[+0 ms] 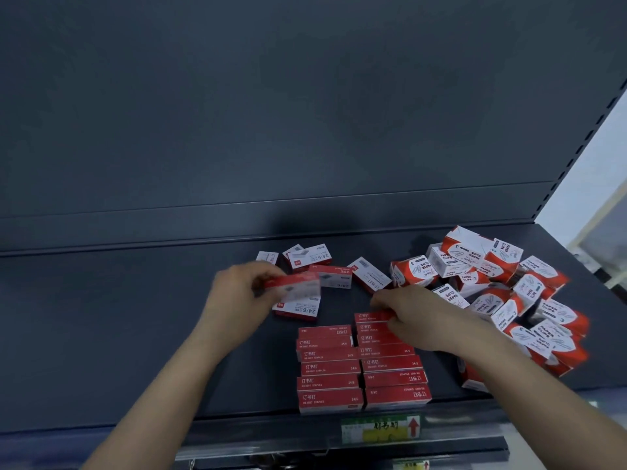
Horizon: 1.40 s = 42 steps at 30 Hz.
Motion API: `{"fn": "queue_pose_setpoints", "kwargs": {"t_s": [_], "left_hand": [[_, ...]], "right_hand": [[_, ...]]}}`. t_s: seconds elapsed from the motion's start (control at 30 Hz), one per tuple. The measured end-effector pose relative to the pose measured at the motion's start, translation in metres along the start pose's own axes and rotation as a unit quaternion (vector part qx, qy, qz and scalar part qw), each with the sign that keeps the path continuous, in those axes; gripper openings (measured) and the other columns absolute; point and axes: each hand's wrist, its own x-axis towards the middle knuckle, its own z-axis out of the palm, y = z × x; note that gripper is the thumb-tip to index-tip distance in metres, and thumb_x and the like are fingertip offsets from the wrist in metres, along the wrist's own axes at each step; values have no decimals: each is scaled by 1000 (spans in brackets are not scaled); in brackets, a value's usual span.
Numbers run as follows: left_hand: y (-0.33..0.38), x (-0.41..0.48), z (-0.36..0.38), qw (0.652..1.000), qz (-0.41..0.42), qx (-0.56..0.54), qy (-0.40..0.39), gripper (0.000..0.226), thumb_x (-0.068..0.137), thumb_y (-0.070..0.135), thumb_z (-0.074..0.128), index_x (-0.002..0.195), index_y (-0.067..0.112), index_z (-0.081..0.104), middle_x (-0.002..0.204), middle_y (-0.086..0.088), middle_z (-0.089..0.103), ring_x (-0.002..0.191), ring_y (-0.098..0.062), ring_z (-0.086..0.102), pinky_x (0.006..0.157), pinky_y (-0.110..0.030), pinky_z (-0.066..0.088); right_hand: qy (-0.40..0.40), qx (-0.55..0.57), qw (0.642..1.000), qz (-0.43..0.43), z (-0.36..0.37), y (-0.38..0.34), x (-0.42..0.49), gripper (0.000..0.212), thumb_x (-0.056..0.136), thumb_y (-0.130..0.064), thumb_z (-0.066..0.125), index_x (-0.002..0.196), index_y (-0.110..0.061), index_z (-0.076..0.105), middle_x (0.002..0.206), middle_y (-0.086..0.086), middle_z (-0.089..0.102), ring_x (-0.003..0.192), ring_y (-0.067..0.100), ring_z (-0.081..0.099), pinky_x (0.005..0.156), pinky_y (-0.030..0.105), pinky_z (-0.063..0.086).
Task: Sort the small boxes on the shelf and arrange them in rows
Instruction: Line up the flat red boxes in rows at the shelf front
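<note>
Two rows (361, 364) stand at the shelf (101, 334) front. The right hand (410, 313) pinches the right row's last box (369, 316). The left hand (237, 290) grips a loose box (298, 283); next it should join the left row, turned alike.

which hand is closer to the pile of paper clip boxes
Right. The right hand lies just beside the paper clip boxes; the left hand holds a staple box farther left.

Staple boxes (363, 364) left of paper-clip boxes (509, 293) on shelf (135, 334).
</note>
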Motion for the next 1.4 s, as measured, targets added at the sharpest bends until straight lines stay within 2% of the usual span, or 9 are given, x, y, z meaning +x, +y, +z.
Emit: {"fn": "queue_pose_setpoints", "kwargs": {"t_s": [0.13, 0.37, 0.5, 0.57, 0.7, 0.87, 1.03, 1.23, 1.4], "left_hand": [[2, -6, 29, 996, 5, -25, -81, 13, 80, 15, 72, 91, 20, 71, 83, 19, 66, 81, 2, 62, 70, -1, 42], [-11, -5, 33, 973, 9, -12, -231, 17, 93, 14, 55, 102, 16, 69, 98, 8, 69, 92, -2, 63, 81, -13, 49], [-13, 5, 22, 987, 25, 5, -161, 14, 90, 16, 61, 100, 19, 69, 98, 12, 67, 92, 1, 61, 80, -7, 45], [-17, 15, 14, 991, 37, 47, -117, 19, 86, 16, 66, 104, 19, 68, 101, 10, 68, 95, -4, 62, 85, -15, 48], [-23, 29, 12, 970, 53, 139, -194, 40, 84, 21, 69, 122, 19, 60, 124, 8, 61, 113, -6, 54, 95, -15, 39], [-29, 34, 28, 944, 66, 207, -249, 46, 87, 29, 64, 131, 21, 52, 133, 7, 53, 124, -9, 45, 102, -18, 33], [-31, 38, 31, 934, 79, 232, -259, 50, 84, 35, 66, 129, 18, 50, 121, 1, 49, 115, -14, 42, 95, -25, 38], [-26, 32, 31, 970, 31, 151, -189, 15, 82, 28, 69, 91, 23, 58, 91, 10, 58, 87, -11, 55, 74, -26, 47], [-1, 33, 33, 978, 50, 116, -167, 21, 87, 22, 64, 108, 20, 66, 105, 7, 66, 95, -8, 60, 83, -22, 49]], "right_hand": [[-6, 8, 1000, -25, 1, 0, 0, 31, 94, -14, 39, 119, -23, 54, 119, 0, 61, 105, 17, 59, 88, 33, 51], [19, -8, 999, -27, 7, 0, 1, 28, 95, -15, 39, 117, -21, 54, 117, 1, 61, 104, 17, 57, 87, 30, 48], [44, 4, 999, -22, 3, 1, 6, 30, 95, -17, 39, 119, -23, 55, 122, 1, 60, 108, 17, 57, 90, 31, 49], [103, 6, 994, -25, -7, 0, 13, 28, 95, -18, 42, 119, -20, 57, 121, 2, 61, 108, 19, 58, 90, 32, 48], [183, -22, 981, -64, -17, -14, 39, 29, 91, -25, 55, 117, -13, 56, 117, 5, 61, 107, 21, 55, 90, 34, 46], [142, -71, 985, -70, -11, -28, 72, 41, 89, -38, 57, 118, -9, 53, 116, 8, 59, 107, 23, 54, 83, 32, 44], [147, -92, 983, -61, -11, -28, 76, 26, 91, -28, 53, 109, -11, 60, 110, 8, 64, 102, 24, 57, 75, 30, 42], [77, -84, 993, -35, -23, -3, 39, 20, 89, -31, 57, 104, -20, 63, 109, 2, 65, 99, 20, 60, 82, 32, 49], [9, -76, 996, -43, -16, 4, 26, 19, 91, -29, 54, 108, -27, 62, 116, 2, 61, 104, 19, 59, 91, 37, 50]]}}
